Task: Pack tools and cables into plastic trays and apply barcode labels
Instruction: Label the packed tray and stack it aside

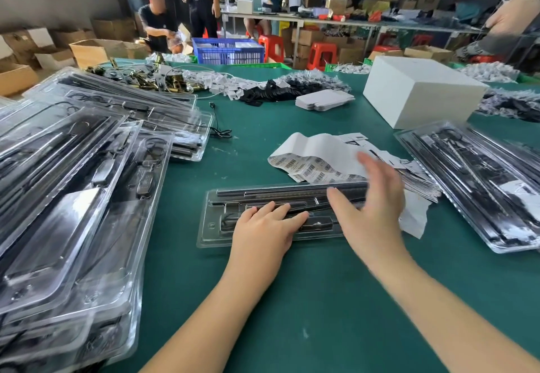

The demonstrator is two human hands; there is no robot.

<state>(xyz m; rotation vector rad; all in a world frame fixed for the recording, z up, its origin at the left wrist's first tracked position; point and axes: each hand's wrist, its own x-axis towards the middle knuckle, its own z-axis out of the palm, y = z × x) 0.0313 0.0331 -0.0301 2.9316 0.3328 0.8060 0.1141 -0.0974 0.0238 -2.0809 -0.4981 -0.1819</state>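
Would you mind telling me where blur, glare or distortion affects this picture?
Head view: the right hand is motion-blurred, the left hand sharp on the tray; glare streaks the stacked trays; wide-angle distortion bends the table edges.

Tray [222,197] center on table [292,299]; label sheets [315,153] behind; tray stacks [73,197] L & R.

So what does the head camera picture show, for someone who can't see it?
A person's left hand presses flat on a clear plastic tray of black tools on a green table, while the right hand hovers open above it. Barcode labels lie just behind, with tray stacks on both sides.
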